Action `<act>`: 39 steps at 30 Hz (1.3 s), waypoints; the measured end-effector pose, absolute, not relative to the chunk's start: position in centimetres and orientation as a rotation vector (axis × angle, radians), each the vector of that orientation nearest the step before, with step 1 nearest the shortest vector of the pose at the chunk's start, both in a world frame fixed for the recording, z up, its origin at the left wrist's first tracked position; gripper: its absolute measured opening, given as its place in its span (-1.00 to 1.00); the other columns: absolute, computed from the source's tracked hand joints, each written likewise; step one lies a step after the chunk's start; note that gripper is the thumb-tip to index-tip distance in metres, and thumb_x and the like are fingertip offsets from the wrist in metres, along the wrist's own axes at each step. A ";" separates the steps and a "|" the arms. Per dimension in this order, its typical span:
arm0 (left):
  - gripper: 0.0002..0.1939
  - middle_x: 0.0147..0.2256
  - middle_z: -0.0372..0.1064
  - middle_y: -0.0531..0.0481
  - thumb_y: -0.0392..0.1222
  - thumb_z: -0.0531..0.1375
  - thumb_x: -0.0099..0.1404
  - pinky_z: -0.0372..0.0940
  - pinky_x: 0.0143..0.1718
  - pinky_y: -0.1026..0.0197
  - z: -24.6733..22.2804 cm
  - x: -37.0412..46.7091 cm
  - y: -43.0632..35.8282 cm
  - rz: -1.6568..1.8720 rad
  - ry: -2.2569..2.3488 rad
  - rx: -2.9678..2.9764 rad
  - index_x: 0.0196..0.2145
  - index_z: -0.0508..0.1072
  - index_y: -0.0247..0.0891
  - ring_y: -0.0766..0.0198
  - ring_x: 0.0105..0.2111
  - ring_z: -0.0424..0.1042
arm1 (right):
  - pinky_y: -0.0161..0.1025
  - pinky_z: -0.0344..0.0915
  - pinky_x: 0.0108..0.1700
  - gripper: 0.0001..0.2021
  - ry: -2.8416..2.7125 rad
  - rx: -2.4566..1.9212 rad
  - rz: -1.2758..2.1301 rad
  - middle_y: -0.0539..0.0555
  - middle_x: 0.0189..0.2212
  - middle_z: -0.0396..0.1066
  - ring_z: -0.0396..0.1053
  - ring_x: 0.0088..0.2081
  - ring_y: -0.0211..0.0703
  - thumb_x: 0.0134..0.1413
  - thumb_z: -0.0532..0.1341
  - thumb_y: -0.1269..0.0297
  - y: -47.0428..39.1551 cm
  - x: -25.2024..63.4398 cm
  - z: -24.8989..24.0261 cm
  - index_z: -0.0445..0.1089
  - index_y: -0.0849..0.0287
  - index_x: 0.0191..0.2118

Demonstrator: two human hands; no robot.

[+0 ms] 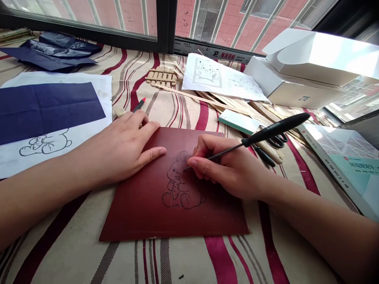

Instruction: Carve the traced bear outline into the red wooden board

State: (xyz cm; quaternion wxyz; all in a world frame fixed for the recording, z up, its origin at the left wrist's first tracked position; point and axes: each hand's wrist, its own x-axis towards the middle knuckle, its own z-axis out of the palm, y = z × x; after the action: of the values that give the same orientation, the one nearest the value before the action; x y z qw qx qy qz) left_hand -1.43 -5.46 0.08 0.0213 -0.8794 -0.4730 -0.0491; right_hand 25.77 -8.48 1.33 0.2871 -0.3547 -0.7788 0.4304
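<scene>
A reddish-brown board (133,213) lies flat on the cloth, bearing a black line drawing of a bear-like animal (183,193) that hugs a carrot. My left hand (124,142) rests over the board's upper left edge, thumb and fingers apart, holding nothing. In a pinch near the tip, my right hand (227,165) grips a carving tool (272,129) with a long black handle and a thin dark shaft. Its tip meets the board around the animal's face; the fingers partly cover the drawing's right side.
Left are a printed sheet (91,157) and dark blue paper (50,106). A red-tipped pen (139,104) lies beyond my left hand. Behind stand wooden sticks (207,98), a drawing sheet (219,77) and a white box (304,88). Scissors (278,141) and a book (343,157) lie right.
</scene>
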 end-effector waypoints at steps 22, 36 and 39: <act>-0.29 0.05 0.34 -0.32 0.31 -0.19 0.53 0.32 0.22 -0.28 0.1 -1.3 -5.5 -0.152 -1.482 -2.747 0.14 0.46 -0.28 -0.25 0.08 0.41 | -0.31 0.28 -0.41 -0.75 -2.166 -0.928 1.077 -0.06 -0.47 0.42 0.34 -0.45 -0.30 0.43 0.28 0.27 -8.6 26.0 1.5 0.33 0.11 -0.35; -0.30 0.07 0.35 -0.30 0.34 -0.17 0.55 0.30 0.24 -0.26 -0.4 -1.7 -5.5 -0.210 -1.462 -2.735 0.17 0.45 -0.23 -0.23 0.10 0.40 | -0.28 0.29 -0.39 -0.76 -2.144 -0.978 1.106 -0.04 -0.45 0.43 0.35 -0.43 -0.26 0.41 0.27 0.24 -8.6 25.9 1.5 0.31 0.10 -0.34; -0.30 0.06 0.35 -0.30 0.34 -0.16 0.55 0.31 0.23 -0.29 -0.5 -1.8 -5.4 -0.239 -1.448 -2.741 0.18 0.46 -0.22 -0.25 0.09 0.40 | -0.26 0.29 -0.37 -0.76 -2.155 -0.987 1.116 -0.03 -0.44 0.43 0.36 -0.41 -0.24 0.42 0.26 0.22 -8.7 25.9 1.6 0.31 0.10 -0.33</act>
State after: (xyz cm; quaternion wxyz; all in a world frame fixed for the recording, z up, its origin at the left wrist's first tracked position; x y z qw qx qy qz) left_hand -1.85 -5.44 -0.53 0.0163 -0.8814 -0.4657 -0.0770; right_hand 25.87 -8.70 1.56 0.2577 -0.3641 -0.7948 0.4115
